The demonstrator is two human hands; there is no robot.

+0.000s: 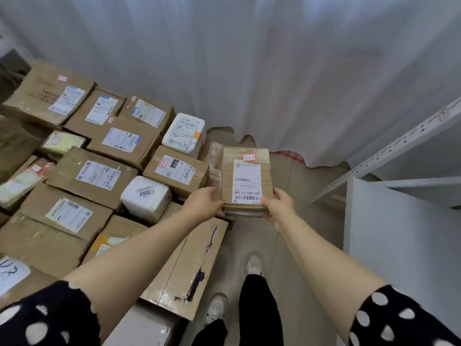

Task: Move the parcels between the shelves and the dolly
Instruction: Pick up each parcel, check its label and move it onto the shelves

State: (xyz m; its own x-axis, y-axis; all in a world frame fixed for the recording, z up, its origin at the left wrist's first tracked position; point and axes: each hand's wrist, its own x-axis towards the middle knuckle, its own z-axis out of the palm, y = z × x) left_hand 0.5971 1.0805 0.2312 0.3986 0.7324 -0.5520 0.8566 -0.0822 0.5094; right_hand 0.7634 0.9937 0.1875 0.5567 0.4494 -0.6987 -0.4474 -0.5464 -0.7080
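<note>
both hands on one flat brown cardboard parcel (245, 178) – white shipping label w/ barcode, small red-edged tag far end. left hand (203, 203) grips its near-left corner, right hand (278, 207) near-right; held in air over tan floor (287, 245). stacked parcels (99, 176) at left, white curtain (249, 71) far, white shelf frame (389, 151) right.

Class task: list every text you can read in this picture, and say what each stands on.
"502-602-12 1H5": label on the held parcel.
"2002": sticker on the near white box.
"010": label on the brown box.
Other labels and handwriting: too small or blurred to read.
</note>
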